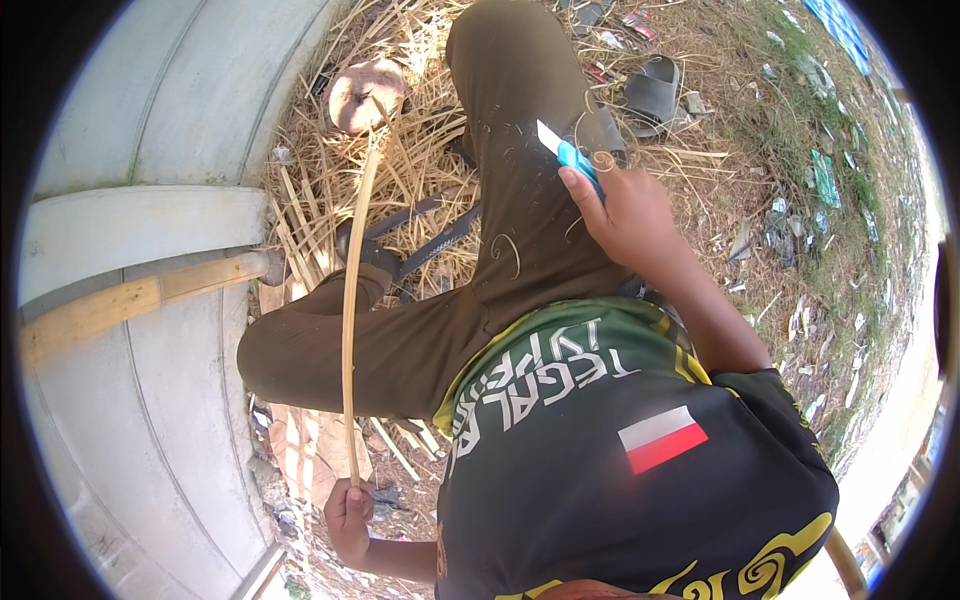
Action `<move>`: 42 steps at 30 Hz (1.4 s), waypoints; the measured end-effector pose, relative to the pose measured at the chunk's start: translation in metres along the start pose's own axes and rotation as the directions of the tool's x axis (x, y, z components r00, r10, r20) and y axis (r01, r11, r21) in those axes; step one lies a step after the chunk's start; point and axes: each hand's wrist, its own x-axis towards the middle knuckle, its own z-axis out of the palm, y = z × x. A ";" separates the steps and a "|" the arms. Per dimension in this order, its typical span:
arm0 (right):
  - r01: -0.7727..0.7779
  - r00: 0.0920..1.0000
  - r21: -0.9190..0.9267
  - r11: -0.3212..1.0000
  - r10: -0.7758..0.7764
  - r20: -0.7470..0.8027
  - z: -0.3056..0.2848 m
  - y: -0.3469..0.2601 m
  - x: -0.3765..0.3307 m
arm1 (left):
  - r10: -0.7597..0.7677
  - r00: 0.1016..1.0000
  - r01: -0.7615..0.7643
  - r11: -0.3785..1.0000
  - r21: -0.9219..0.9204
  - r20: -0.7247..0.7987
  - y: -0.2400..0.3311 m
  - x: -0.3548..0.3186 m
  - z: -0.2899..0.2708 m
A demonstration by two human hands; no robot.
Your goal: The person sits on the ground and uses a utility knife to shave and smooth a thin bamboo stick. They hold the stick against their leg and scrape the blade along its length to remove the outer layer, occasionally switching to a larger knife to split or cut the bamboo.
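My left hand [350,520] is closed around the lower end of a long, thin bamboo strip [352,300]. The strip rises past my bent left leg, bowing slightly, and its far end reaches a pile of pale shavings [420,130]. Over my right thigh, my right hand [632,215] grips a blue utility knife [575,160] with its blade out, pointing up and to the left, apart from the strip. Thin curled shavings [507,250] cling to my brown trousers [520,190], and more lie by the knife.
A pale panelled wall [130,420] with a bamboo pole [150,300] along it stands close on the left. A round brownish object [367,95] lies among the shavings. A grey sandal [654,92] rests beyond my right knee. Litter and grass [820,200] cover the ground at right.
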 end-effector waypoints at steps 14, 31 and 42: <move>0.088 0.991 -0.106 0.990 -0.076 0.111 -0.012 -0.008 0.007 | 0.441 0.833 -0.521 0.828 0.208 0.334 0.144 0.203 0.246; 0.097 0.995 -0.146 0.985 -0.099 -0.005 0.004 0.000 0.005 | 0.323 0.906 -0.392 0.885 0.252 0.273 0.133 0.168 0.237; 0.027 0.996 -0.141 0.990 -0.039 -0.081 0.010 0.000 0.003 | 0.112 0.975 -0.177 0.914 0.364 0.192 0.076 0.102 0.165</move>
